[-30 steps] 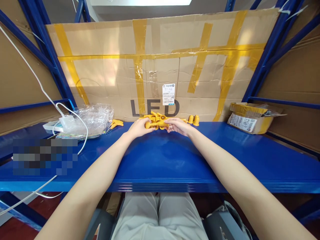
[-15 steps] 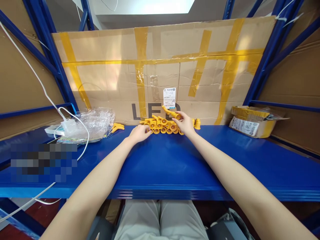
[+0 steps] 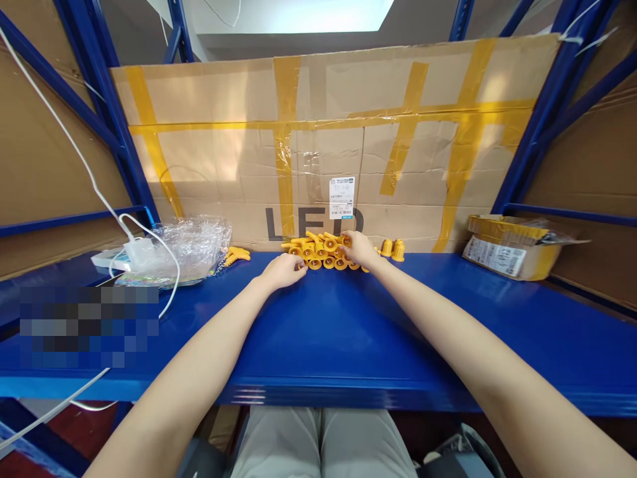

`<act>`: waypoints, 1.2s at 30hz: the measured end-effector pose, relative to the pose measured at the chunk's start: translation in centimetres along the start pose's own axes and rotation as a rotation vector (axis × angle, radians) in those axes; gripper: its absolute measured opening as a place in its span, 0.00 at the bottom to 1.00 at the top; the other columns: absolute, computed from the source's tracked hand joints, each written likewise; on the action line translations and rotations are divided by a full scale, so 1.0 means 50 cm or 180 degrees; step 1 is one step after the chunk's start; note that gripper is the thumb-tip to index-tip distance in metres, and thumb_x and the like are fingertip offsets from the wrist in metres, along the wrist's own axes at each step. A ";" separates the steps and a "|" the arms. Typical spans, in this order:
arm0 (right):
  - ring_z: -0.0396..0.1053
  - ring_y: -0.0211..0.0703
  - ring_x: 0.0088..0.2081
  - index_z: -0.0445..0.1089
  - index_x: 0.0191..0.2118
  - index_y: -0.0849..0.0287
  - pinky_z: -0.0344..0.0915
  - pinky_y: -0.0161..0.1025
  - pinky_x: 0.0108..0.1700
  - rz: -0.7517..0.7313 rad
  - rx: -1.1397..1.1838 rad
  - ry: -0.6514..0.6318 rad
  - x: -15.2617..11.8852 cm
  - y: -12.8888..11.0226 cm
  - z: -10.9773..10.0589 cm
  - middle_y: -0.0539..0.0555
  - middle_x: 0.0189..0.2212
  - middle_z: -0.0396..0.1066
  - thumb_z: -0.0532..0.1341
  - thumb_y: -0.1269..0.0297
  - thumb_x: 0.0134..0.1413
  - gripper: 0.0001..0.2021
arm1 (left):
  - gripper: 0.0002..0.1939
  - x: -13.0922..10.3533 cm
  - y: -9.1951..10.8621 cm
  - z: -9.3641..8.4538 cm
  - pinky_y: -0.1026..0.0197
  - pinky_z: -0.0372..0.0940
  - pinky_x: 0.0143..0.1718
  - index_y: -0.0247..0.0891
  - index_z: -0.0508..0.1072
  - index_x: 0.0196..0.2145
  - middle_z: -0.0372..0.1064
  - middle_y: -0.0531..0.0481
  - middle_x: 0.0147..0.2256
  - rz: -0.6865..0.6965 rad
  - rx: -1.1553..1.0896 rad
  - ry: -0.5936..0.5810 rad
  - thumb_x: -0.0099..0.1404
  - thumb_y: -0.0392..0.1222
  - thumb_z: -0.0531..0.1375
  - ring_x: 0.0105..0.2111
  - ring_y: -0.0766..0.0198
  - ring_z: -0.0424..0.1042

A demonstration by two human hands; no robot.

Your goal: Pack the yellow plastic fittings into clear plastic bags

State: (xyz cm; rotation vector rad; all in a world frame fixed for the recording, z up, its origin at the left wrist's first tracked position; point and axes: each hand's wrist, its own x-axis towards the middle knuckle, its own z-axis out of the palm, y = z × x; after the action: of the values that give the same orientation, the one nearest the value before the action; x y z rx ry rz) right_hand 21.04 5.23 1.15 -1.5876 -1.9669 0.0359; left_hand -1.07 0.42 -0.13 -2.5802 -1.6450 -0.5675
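At yellow pcs (image 3: 320,253), L hand (image 3: 283,271) & R hand (image 3: 360,249); grips part-hidden, clamped/apart unclear

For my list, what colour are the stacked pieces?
The pieces are yellow; see the head view.

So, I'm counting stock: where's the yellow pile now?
In the head view, the yellow pile lies near centre at the back of the shelf, before the cardboard, between left hand and right hand.

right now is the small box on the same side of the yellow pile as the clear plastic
No, the small box sits right of the yellow pile, the clear plastic left of it.
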 end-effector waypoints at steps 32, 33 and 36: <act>0.65 0.57 0.55 0.64 0.57 0.63 0.64 0.50 0.52 0.0921 -0.1590 -0.0345 0.000 0.241 -0.067 0.68 0.56 0.63 0.55 0.69 0.55 0.22 | 0.13 0.001 -0.009 0.006 0.61 0.64 0.36 0.38 0.76 0.33 0.76 0.47 0.33 0.0080 -0.0056 -0.0102 0.61 0.44 0.53 0.32 0.59 0.73; 0.67 0.56 0.54 0.65 0.56 0.63 0.65 0.48 0.50 0.0948 -0.1565 -0.0307 0.003 0.242 -0.067 0.68 0.55 0.65 0.55 0.70 0.55 0.22 | 0.13 0.002 -0.010 0.007 0.61 0.64 0.36 0.38 0.76 0.33 0.76 0.48 0.33 0.0075 -0.0059 -0.0095 0.61 0.44 0.53 0.32 0.59 0.73; 0.70 0.55 0.51 0.70 0.49 0.64 0.67 0.44 0.47 0.1001 -0.1439 -0.0528 0.009 0.251 -0.064 0.67 0.49 0.71 0.56 0.73 0.53 0.17 | 0.13 0.004 -0.010 0.010 0.60 0.65 0.36 0.39 0.76 0.33 0.76 0.48 0.32 0.0030 -0.0033 -0.0087 0.60 0.45 0.54 0.32 0.59 0.73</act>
State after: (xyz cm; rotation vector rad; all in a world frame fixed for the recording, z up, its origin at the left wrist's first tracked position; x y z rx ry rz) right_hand 33.52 8.08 -0.81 -2.2413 -1.9176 -0.1678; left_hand -1.29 0.95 -0.62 -2.6131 -1.6413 -0.5444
